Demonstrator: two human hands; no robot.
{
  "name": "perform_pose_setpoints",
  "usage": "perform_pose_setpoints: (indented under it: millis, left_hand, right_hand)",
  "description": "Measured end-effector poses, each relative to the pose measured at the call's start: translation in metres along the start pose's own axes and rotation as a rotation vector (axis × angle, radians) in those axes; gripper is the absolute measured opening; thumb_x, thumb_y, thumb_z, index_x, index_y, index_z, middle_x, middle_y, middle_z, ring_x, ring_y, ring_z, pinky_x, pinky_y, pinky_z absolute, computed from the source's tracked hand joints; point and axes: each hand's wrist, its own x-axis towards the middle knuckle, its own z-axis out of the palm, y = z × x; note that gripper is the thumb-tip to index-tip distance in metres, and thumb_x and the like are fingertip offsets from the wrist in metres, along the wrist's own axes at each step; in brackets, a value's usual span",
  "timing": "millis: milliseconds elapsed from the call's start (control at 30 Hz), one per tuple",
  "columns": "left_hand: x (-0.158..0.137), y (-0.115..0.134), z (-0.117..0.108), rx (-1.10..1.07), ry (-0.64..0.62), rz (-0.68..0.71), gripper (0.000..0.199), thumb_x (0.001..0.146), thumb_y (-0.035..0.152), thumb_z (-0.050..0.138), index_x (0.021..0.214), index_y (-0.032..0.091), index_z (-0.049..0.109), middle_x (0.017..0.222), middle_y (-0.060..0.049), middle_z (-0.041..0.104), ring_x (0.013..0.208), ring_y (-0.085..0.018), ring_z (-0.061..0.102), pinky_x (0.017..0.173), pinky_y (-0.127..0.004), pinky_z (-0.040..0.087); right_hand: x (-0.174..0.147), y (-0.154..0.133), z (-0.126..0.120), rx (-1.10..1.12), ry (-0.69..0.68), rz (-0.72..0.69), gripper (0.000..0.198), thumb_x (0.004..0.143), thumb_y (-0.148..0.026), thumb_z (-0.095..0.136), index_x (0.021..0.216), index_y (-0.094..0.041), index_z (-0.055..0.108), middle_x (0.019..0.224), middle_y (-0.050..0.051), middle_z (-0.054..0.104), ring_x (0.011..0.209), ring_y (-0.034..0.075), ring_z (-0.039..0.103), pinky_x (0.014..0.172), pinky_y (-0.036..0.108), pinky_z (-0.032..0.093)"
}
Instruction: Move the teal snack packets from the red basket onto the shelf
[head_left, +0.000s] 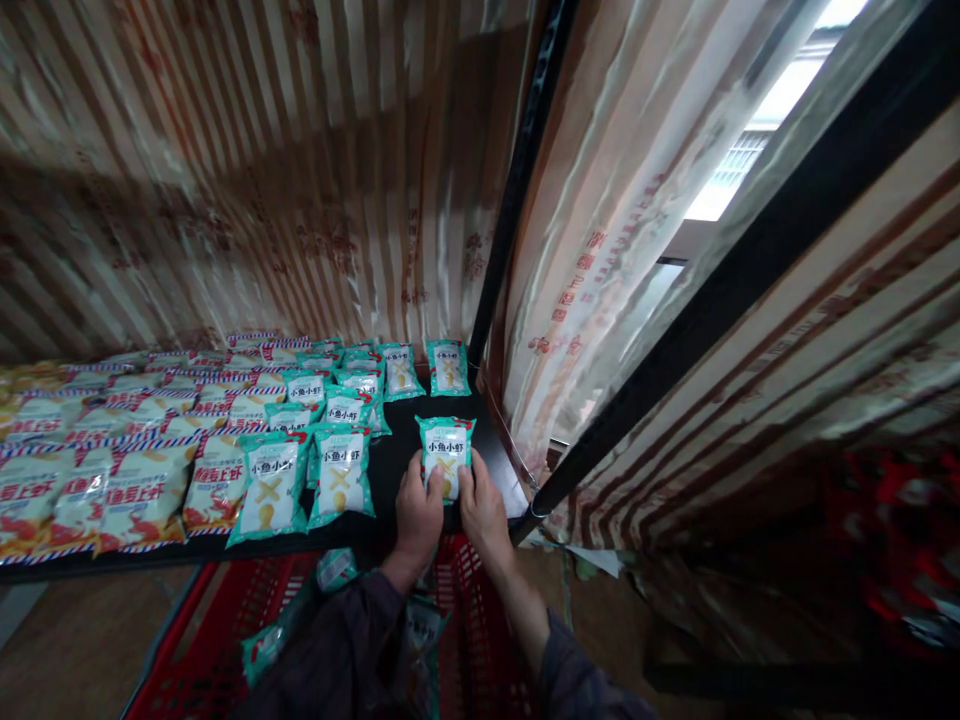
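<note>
Between my two hands is a small teal-and-white snack bag with a yellow picture on its front, held upright at the front right of the black shelf. My left hand grips its left side and my right hand its right side, both near the bottom. Left of it on the shelf stand matching teal bags, the nearest being one snack bag beside another. A further teal bag stands at the back right corner.
Rows of orange-and-white snack bags fill the shelf's left side. Below the shelf edge a red basket holds more teal bags. A black post rises at the right, and striped plastic sheeting hangs behind.
</note>
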Motion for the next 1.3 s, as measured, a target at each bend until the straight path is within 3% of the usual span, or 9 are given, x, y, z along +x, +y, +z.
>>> perform_pose_setpoints:
  millis: [400,667,900,1300]
  left_hand:
    - [0.048,-0.007,0.018,0.13,0.091,0.068,0.045,0.091,0.035,0.039,0.125,0.009,0.052,0.118,-0.019,0.065,0.11,-0.029,0.061,0.096,-0.043,0.047]
    - [0.078,-0.01,0.027,0.134,0.276,0.098,0.05,0.091,0.034,0.038,0.132,0.006,0.046,0.128,-0.022,0.058,0.121,-0.029,0.053,0.103,-0.045,0.041]
    - [0.087,-0.011,0.035,0.152,0.348,0.166,0.046,0.091,0.025,0.037,0.133,0.011,0.047,0.144,-0.019,0.046,0.138,-0.026,0.037,0.114,-0.048,0.029]
    - [0.095,-0.017,0.035,0.059,0.339,0.171,0.05,0.093,0.025,0.031,0.136,0.006,0.046,0.147,-0.019,0.043,0.141,-0.024,0.034,0.117,-0.046,0.025]
  right_hand:
    - [0.052,0.009,0.029,-0.061,0.052,0.003,0.048,0.09,-0.039,0.032,0.122,-0.014,0.057,0.108,0.015,0.07,0.097,0.026,0.067,0.083,0.036,0.052]
    - [0.091,0.003,0.056,-0.074,0.015,-0.034,0.047,0.092,-0.036,0.033,0.128,-0.013,0.054,0.112,0.014,0.069,0.1,0.024,0.066,0.087,0.034,0.05]
    - [0.12,0.0,0.074,-0.104,-0.023,-0.055,0.045,0.092,-0.033,0.033,0.126,-0.015,0.056,0.108,0.013,0.07,0.093,0.023,0.067,0.08,0.031,0.05]
    - [0.144,-0.004,0.093,-0.113,-0.074,-0.062,0.046,0.095,-0.038,0.03,0.13,-0.017,0.053,0.105,0.01,0.07,0.09,0.022,0.066,0.08,0.03,0.049]
